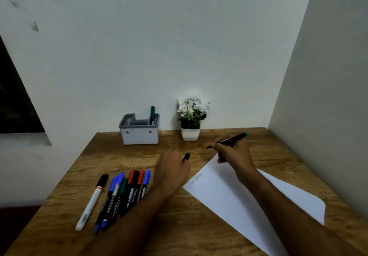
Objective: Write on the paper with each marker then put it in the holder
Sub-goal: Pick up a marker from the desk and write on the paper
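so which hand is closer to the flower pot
Right. The right hand, gripping a marker, is just in front of the flower pot, slightly to its right. The left hand, holding a cap, sits farther forward.

The table [123,156] is wood with a visible grain and a matt finish. The sheet [229,192] is smooth white paper. The holder [139,135] looks like matt plastic, as do the markers [119,194], slightly glossy. The wall [159,46] is matt, painted.
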### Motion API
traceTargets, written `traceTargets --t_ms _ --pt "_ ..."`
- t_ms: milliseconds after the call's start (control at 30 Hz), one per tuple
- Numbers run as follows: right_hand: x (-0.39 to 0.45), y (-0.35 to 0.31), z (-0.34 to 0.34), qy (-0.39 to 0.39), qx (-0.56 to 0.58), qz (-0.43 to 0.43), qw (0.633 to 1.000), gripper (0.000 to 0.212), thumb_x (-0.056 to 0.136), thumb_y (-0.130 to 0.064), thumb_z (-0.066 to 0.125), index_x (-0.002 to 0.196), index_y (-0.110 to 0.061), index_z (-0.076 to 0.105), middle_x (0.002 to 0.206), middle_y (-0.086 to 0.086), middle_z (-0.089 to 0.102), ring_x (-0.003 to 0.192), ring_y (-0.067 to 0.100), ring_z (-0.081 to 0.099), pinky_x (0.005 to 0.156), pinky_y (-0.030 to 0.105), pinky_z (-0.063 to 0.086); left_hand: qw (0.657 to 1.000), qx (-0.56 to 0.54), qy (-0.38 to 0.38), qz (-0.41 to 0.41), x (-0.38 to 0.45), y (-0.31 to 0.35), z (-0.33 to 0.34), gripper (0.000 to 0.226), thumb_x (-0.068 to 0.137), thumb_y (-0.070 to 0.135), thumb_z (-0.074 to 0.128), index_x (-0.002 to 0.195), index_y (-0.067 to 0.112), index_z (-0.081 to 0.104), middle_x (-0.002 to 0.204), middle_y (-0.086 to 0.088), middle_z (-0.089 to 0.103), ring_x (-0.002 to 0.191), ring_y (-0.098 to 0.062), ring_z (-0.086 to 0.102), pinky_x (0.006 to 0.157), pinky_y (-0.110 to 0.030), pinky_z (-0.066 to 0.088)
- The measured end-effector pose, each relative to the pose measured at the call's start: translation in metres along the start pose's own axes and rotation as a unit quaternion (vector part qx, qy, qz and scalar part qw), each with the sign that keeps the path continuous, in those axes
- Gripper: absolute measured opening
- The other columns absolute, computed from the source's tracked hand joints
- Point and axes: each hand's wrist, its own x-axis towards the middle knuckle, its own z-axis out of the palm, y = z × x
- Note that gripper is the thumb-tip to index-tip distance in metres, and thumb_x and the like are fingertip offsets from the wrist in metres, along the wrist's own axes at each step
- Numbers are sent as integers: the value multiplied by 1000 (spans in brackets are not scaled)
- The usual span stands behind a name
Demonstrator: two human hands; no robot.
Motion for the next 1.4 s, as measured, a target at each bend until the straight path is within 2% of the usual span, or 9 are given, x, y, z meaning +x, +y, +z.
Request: traceTargets --t_ms 167,367,500,600,700,767,867,1000,1400 --pt "7 -9 0 1 48 21 999 15 94 -10 69 92 4 72 77 17 72 57 26 61 50 33 53 998 31 49 39 24 10 13 15 91 29 58 90 15 62 96 -2 60 93 -17 58 70 -29 47" --pt "11 -7 -1 -14 79 35 996 16 96 -9 64 90 3 73 72 11 74 59 26 62 48 32 54 995 83 -5 59 41 7 19 13 81 13 58 75 17 69 76 2 66 73 -15 64 65 -34 58" --pt "12 -2 0 -15 90 14 996 10 95 -5 68 92 5 69 75 18 75 54 22 64 50 33 55 994 92 -29 60 49 4 17 16 81 11 61 84 18 75 86 0 71 82 -17 68 70 -29 59" --pt "11 -2 3 0 73 -15 997 14 92 -6 73 80 0 70 64 16 69 48 21 58 43 29 49 997 62 -24 36 54 1 12 11 80 15 69 88 18 76 92 0 72 85 -16 68 73 -28 59" --pt "11 -3 4 11 64 -48 997 15 88 -7 78 78 2 72 60 17 65 46 21 56 43 28 46 997 -66 18 -23 58 -1 -2 13 77 19 80 90 19 78 90 6 73 81 -9 66 73 -21 52" --pt "8 -5 5 5 83 -62 995 10 88 -5 77 82 2 76 65 20 68 53 22 61 49 31 50 971 -212 36 -109 61 1 -15 14 76 15 82 90 15 78 91 2 74 79 -9 67 71 -19 51" --pt "1 -11 8 -7 96 -88 991 8 90 -1 73 85 0 79 73 30 69 59 25 64 52 31 54 831 -488 15 -267 60 6 -30 11 80 -4 75 90 -2 73 96 -15 72 78 -24 71 73 -33 61" --pt "-7 -17 14 -18 101 -105 989 8 90 1 72 85 2 78 72 30 69 60 27 64 51 30 53 720 -613 -6 -325 50 8 -40 13 83 -11 67 96 -8 67 94 -19 70 80 -29 71 68 -33 62" --pt "-22 -13 21 -40 88 -121 988 9 90 4 72 83 2 78 70 25 69 58 21 64 52 31 55 673 -661 -38 -330 31 18 -44 9 85 -17 60 92 -10 61 91 -18 66 81 -32 67 85 -40 58"
